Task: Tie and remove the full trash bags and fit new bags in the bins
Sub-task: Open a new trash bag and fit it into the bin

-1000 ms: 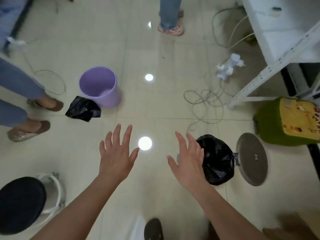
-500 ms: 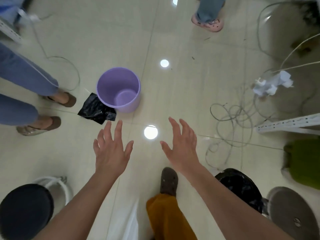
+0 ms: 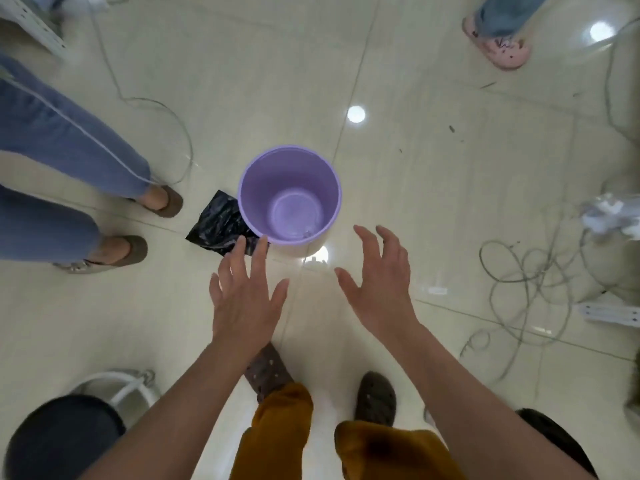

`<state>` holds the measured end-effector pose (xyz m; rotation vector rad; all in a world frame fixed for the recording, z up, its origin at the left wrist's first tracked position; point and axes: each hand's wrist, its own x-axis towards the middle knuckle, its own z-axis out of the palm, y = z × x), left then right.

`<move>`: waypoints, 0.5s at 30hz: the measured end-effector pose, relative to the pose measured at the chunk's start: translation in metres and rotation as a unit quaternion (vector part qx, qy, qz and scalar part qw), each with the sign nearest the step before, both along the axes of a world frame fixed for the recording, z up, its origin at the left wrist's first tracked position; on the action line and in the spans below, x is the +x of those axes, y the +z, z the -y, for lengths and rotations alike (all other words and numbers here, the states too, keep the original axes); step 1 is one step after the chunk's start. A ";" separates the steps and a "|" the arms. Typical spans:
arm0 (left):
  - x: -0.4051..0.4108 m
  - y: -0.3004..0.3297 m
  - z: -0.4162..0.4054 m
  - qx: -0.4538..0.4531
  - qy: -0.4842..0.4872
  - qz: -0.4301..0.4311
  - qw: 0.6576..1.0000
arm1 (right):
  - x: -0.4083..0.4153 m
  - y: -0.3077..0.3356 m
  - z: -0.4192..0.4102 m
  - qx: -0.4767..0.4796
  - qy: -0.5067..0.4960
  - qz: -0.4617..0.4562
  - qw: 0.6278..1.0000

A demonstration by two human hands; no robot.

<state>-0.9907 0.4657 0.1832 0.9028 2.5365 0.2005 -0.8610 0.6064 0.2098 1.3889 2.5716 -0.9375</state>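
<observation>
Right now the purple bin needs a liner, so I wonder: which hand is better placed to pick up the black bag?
Left. The left hand reaches toward the black bag left of the purple bin; the right hand is off to the bin's other side.

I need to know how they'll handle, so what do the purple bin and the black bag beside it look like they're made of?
Bin: looks like moulded plastic, smooth with a satin sheen; even lilac colour, thin uniform wall and rounded rim suggest it. Bag: seemingly thin plastic film, glossy; its crumpled folds catch small highlights. Neither can be confirmed by sight alone.
</observation>
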 end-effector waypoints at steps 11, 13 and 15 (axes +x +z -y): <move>-0.101 -0.129 -0.003 -0.007 0.062 -0.011 0.998 | -0.113 -0.110 -0.026 0.006 0.073 -0.045 0.996; -0.123 -0.160 -0.006 -0.007 0.070 -0.015 0.997 | -0.134 -0.133 -0.040 0.015 0.087 -0.051 0.995; -0.142 -0.186 -0.008 -0.010 0.074 -0.024 0.997 | -0.151 -0.153 -0.049 0.026 0.103 -0.052 0.993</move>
